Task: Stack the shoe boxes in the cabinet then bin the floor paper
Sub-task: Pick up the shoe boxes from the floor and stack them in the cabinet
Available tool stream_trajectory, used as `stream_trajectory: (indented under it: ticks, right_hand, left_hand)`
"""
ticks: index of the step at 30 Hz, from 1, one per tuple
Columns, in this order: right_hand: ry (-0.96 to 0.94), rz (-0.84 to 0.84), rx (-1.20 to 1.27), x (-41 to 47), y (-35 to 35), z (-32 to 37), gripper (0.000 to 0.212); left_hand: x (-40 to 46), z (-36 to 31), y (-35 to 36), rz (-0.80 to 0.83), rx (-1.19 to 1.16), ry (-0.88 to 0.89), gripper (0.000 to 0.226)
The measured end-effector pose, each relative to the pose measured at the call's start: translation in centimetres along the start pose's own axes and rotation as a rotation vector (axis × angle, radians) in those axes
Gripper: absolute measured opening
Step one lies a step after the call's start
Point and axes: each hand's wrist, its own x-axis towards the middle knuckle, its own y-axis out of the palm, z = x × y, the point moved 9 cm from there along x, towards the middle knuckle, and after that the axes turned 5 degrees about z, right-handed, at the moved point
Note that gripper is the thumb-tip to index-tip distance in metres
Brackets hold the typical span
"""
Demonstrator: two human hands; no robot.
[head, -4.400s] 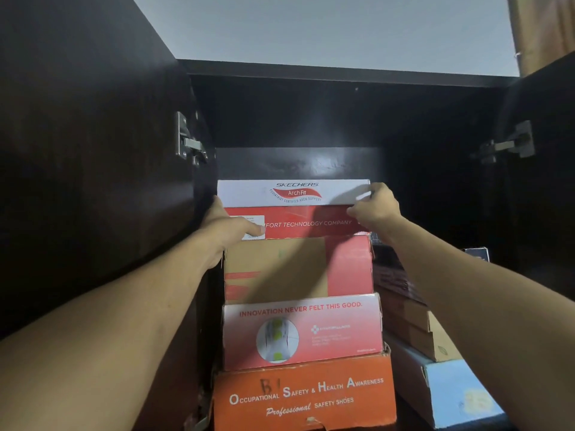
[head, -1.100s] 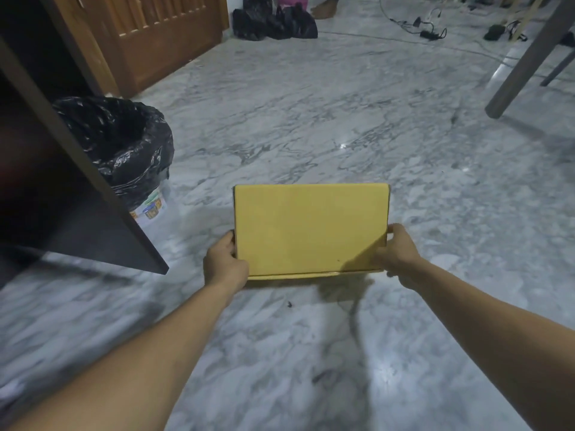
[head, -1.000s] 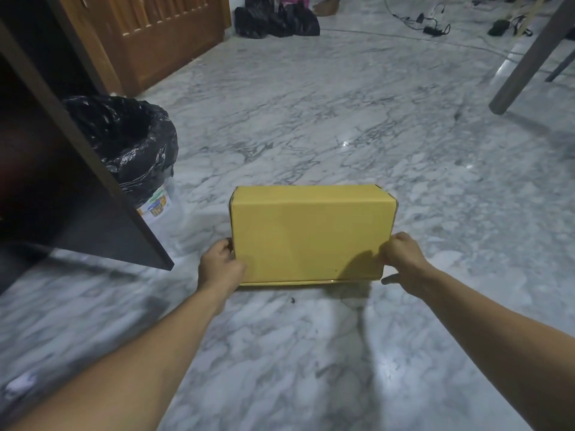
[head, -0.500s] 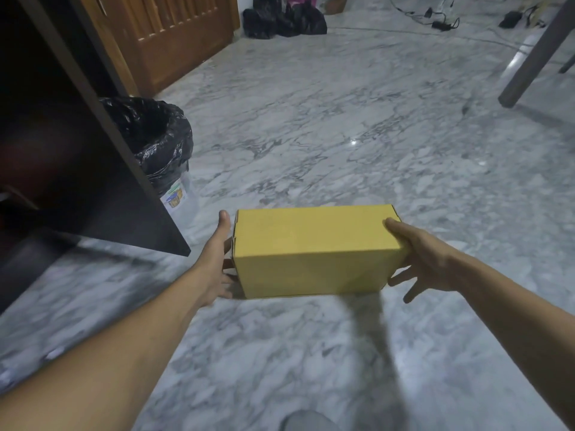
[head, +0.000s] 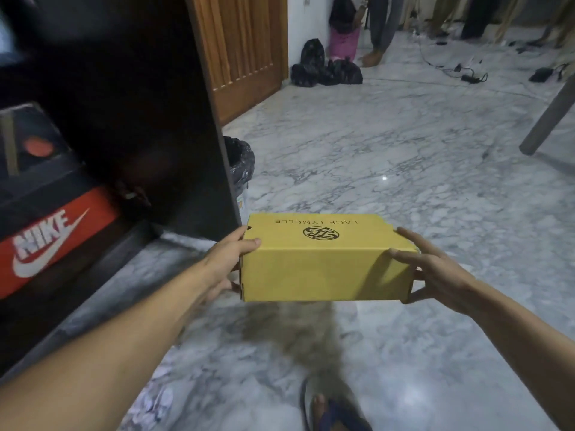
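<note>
1. Far left: an orange Nike shoe box [head: 53, 244] is sitting low inside the dark cabinet [head: 102, 98], with a darker box [head: 31, 141] resting on top of it. The open cabinet door [head: 214, 126] is standing between the cabinet interior and the room.
2. Just behind the door edge, the black-lined bin [head: 239, 163] is partly showing.
3. The left hand [head: 230, 253] is gripping the left end of the yellow Lace Lynelle shoe box [head: 323, 262], thumb on the lid, fingers curled under the base.
4. The box is being held level in the air above the marble floor [head: 404, 157], lid closed, logo facing up, to the right of the cabinet opening.
5. The right hand [head: 432, 269] is clamping the right end, fingers spread over lid and side, thumb underneath.
6. Crumpled white floor paper [head: 155, 402] is lying near the bottom edge, close to a sandalled foot [head: 329, 412]; not yet binned.
7. Risks (judgement): swinging left, the box corner could be clipping the door edge; the grip depends on end pressure only, so slipping is possible; stepping on the paper could be causing a skid.
</note>
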Motion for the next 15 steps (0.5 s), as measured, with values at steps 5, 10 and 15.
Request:
stream_trajectory:
  ticks: [5, 10, 15]
  right_hand:
    - [-0.127, -0.014, 0.018, -5.3, 3.0, 5.8, 0.067]
    - [-0.254, 0.006, 0.028, -9.9, 7.2, 12.0, 0.061]
    - [-0.397, 0.041, 0.001, -14.3, 12.6, 19.4, 0.079]
  left_hand:
    - [-6.6, -4.7, -3.1, -0.006, 0.035, 0.101, 0.023]
    - [-14.5, -9.2, -7.3, -0.048, 0.082, 0.213, 0.080]
    - [-23.0, -14.3, -12.1, -0.108, 0.042, 0.361, 0.083]
